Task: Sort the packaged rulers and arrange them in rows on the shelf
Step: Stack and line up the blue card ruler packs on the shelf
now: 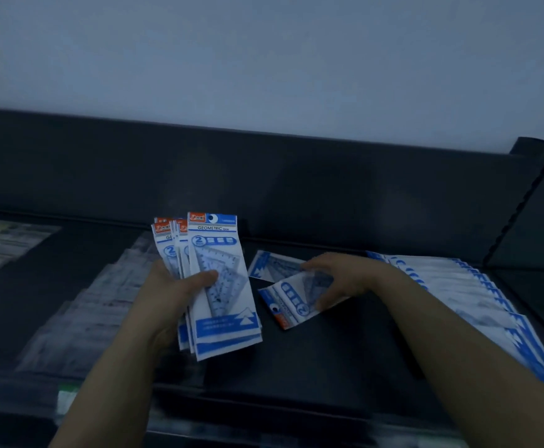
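The loose pack (pixel 291 300) lies flat on the shelf (pixel 345 350), between the two hands and directly under the right hand (pixel 341 276), which is clearly the nearer one. Its long axis runs on a diagonal. The orange header end points toward the person and to the left, and the far end is hidden beneath the fingers. The stack (pixel 222 253) in the left hand (pixel 170 295) stands the other way, headers up and away. By my reading, the pack has to be turned end for end before it can join them.

The right hand is bent over the pack, fingers on its top face and thumb at its near edge, apparently pinching it. The left hand grips the fanned stack, with the thumb pressed across the front pack and the fingers behind, out of sight.

A second pack (pixel 269 265) lies just behind the loose one, tilted and touching or nearly touching it. To the right, a row (pixel 477 295) of the same packs lies overlapped like shingles.

The packs are thin, flat, glossy plastic sleeves with white and blue card inserts. A clear triangular set square shows through the front one. They look slippery and liable to slide apart. The shelf is dark, smooth and matt, with an upright back panel (pixel 296 182). Blurred clear packs (pixel 80 312) lie to the left.
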`<action>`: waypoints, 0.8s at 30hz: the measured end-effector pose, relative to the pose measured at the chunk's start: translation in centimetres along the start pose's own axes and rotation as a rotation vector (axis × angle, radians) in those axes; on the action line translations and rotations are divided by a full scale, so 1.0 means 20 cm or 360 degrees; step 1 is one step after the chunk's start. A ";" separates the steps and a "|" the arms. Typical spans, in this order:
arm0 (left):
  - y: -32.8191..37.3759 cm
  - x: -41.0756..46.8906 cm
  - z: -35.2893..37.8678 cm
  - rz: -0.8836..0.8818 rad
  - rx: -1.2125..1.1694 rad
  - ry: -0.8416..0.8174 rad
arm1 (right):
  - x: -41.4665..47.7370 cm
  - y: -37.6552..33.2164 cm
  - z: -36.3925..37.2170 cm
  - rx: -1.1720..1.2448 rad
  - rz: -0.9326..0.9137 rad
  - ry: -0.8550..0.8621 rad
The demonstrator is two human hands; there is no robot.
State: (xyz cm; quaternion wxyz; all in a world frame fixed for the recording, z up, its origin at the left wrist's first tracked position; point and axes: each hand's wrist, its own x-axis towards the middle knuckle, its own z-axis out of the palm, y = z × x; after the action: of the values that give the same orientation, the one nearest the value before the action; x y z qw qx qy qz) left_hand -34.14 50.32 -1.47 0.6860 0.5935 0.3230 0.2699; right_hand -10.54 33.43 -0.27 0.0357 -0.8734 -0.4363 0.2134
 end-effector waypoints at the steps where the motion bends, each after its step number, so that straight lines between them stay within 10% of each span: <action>1: 0.00 -0.01 0.00 -0.0012 -0.0003 0.0004 | 0.01 0.00 -0.01 -0.0041 0.0040 0.0018; 10: -0.03 0.01 0.01 -0.0115 -0.0136 0.0064 | -0.08 -0.09 -0.11 0.1030 0.0019 0.0764; 17: -0.10 -0.01 0.22 0.0018 -0.0230 -0.0065 | -0.08 -0.37 0.10 0.2011 0.0080 0.0494; 24: -0.10 0.02 0.13 0.0056 -0.0168 0.0144 | 0.01 -0.12 0.09 0.0532 0.0334 0.0637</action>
State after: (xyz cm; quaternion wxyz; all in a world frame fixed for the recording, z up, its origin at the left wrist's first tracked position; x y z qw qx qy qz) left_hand -31.81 48.68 -3.25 0.6963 0.5492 0.3284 0.3252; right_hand -12.95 34.77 -1.27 0.2425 -0.9205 -0.2866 0.1082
